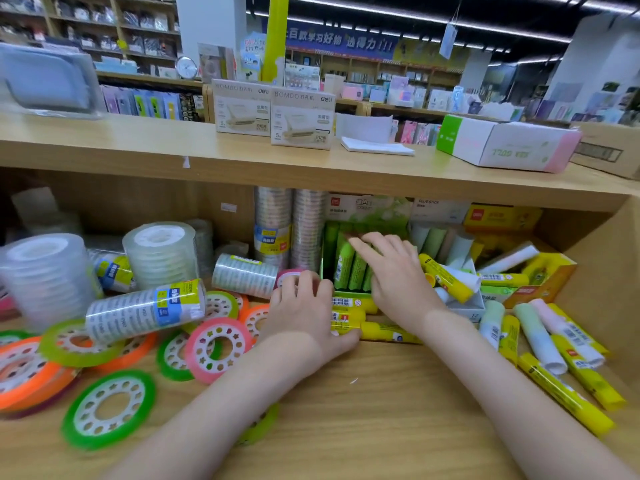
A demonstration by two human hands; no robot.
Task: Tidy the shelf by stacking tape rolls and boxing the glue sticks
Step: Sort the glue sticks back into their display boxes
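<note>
Right hand (394, 271) is reaching into the open green box (349, 294) at centre of the lower shelf (381, 393), fingers (363, 245) straight and lying loosely together, resting flat on the green glue sticks (344, 263) standing in it. Not gripping anything I can see.

Left hand (304, 313) is sitting at 9 o'clock of the box, fingers curled over its left edge, thumb pressing on the yellow glue sticks (349, 315) lying flat just in front of the box at 6 o'clock. Can't tell if it is holding the box or the sticks.

More loose glue sticks (554, 344), yellow and pastel, are lying scattered at 3–4 o'clock of the box, one yellow stick (446, 277) touching the right wrist side.

Tape: flat coloured rolls (218, 348) are lying unstacked at 8–9 o'clock, clear tape stacks (159, 254) standing behind them, one wrapped sleeve of tape (145, 310) lying on its side across them. Two tall wrapped tape columns (291, 223) are standing at 11 o'clock of the box.
</note>
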